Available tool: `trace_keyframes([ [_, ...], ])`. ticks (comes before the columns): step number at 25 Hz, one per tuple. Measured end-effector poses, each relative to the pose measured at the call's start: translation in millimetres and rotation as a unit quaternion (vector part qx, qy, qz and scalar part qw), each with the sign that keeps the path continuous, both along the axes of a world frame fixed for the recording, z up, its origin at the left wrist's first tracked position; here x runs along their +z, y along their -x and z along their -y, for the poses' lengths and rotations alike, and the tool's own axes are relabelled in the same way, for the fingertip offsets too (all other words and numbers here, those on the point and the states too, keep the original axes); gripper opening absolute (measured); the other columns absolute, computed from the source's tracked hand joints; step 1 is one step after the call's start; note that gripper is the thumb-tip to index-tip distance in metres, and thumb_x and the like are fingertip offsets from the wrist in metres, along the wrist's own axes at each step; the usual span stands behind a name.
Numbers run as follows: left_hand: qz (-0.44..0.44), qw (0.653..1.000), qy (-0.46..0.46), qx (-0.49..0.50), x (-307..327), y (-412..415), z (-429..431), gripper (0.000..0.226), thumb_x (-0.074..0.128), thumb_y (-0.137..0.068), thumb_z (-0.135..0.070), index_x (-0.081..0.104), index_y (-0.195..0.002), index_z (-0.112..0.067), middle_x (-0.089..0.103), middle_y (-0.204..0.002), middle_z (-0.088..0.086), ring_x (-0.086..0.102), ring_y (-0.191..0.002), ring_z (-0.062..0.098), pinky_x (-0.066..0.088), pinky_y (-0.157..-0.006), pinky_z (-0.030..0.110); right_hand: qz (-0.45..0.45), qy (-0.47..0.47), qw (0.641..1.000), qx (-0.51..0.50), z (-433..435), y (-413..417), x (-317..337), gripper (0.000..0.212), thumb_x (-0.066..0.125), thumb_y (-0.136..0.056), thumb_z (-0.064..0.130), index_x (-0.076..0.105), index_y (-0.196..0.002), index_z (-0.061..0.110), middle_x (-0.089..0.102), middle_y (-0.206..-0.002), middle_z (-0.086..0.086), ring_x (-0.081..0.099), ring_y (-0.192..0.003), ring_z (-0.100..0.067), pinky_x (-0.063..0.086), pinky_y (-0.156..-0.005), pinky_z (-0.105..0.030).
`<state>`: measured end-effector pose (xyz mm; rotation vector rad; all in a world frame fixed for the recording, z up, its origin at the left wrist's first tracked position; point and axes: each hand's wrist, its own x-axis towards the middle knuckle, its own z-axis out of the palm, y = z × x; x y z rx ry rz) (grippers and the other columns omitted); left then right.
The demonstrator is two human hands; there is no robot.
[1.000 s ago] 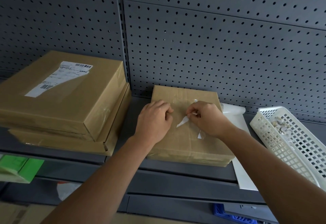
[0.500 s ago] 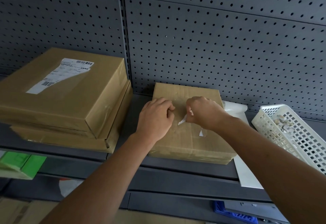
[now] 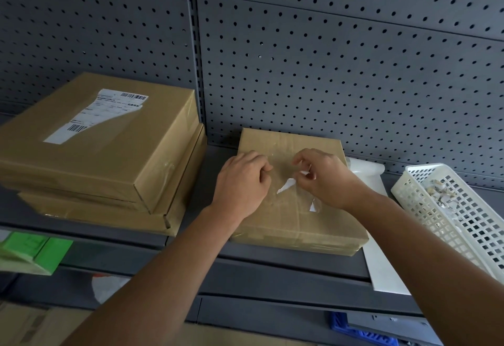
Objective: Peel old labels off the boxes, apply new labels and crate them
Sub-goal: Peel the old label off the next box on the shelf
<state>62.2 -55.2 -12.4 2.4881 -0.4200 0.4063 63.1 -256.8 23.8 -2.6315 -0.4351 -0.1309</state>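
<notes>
On the box (image 3: 300,223), my left hand (image 3: 242,182), curled round nothing, braces at nine o'clock of the label scrap (image 3: 286,186), which my right hand (image 3: 324,180) pinches to peel.

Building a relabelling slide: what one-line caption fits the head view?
Right hand pinches a white label scrap on the taped box while the left hand rests on its top.

The grey shelf (image 3: 218,153) holds a stack of boxes (image 3: 109,154) on the left. A single box (image 3: 294,223) sits in the middle. A white sheet (image 3: 381,269) and a basket (image 3: 463,225) lie to the right.
</notes>
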Motion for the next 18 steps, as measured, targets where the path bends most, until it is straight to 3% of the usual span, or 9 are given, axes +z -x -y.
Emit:
trace_keyframes([
  [6, -0.003, 1.0, -0.004, -0.003, 1.3, 0.7, -0.3, 0.016, 0.058, -0.091, -0.014, 0.07, -0.098, -0.021, 0.067, -0.106, -0.013, 0.06, -0.101, 0.009, 0.047, -0.096, 0.032, 0.013, 0.087, 0.996, -0.03, -11.3, 11.4, -5.1, 0.006, 0.06, -0.093, 0.024, 0.066, -0.094, 0.022, 0.056, -0.099, 0.009, 0.061, -0.075, -0.015, 0.055, -0.068, -0.039],
  [10, -0.008, 1.0, -0.006, -0.001, 3.8, 2.1, -0.5, 0.015, 0.058, -0.092, -0.015, 0.07, -0.098, -0.022, 0.066, -0.108, -0.013, 0.06, -0.103, 0.008, 0.046, -0.098, 0.031, 0.001, 0.059, 0.998, -0.017, -8.9, 20.2, -1.5, 0.008, 0.057, -0.096, 0.021, 0.065, -0.096, 0.019, 0.056, -0.1, 0.009, 0.058, -0.083, -0.013, 0.055, -0.072, -0.042],
  [12, -0.011, 1.0, -0.013, -0.001, 4.4, 1.9, 0.4, 0.016, 0.056, -0.093, -0.017, 0.069, -0.1, -0.023, 0.066, -0.11, -0.014, 0.059, -0.104, 0.006, 0.044, -0.099, 0.03, 0.001, 0.015, 1.0, -0.005, -9.1, 27.8, 4.2, 0.008, 0.056, -0.096, 0.018, 0.063, -0.096, 0.016, 0.056, -0.098, 0.007, 0.055, -0.084, -0.009, 0.053, -0.075, -0.036],
  [15, -0.016, 0.999, -0.027, 0.002, 4.0, 0.9, 0.3, 0.018, 0.051, -0.095, -0.018, 0.068, -0.1, -0.023, 0.065, -0.114, -0.014, 0.057, -0.106, 0.006, 0.042, -0.101, 0.028, -0.015, -0.078, 0.997, -0.003, -9.1, 38.1, 19.6, 0.006, 0.056, -0.097, 0.015, 0.06, -0.094, 0.018, 0.057, -0.098, 0.01, 0.056, -0.09, -0.003, 0.044, -0.077, -0.015],
  [18, -0.021, 0.999, -0.027, 0.001, 3.2, 1.1, 0.3, 0.019, 0.051, -0.095, -0.017, 0.068, -0.099, -0.023, 0.065, -0.114, -0.013, 0.058, -0.106, 0.007, 0.043, -0.101, 0.029, -0.022, -0.099, 0.994, -0.045, -2.3, 37.0, 24.4, 0.005, 0.06, -0.096, 0.019, 0.062, -0.093, 0.022, 0.062, -0.095, 0.015, 0.056, -0.092, 0.003, 0.041, -0.074, -0.007],
])
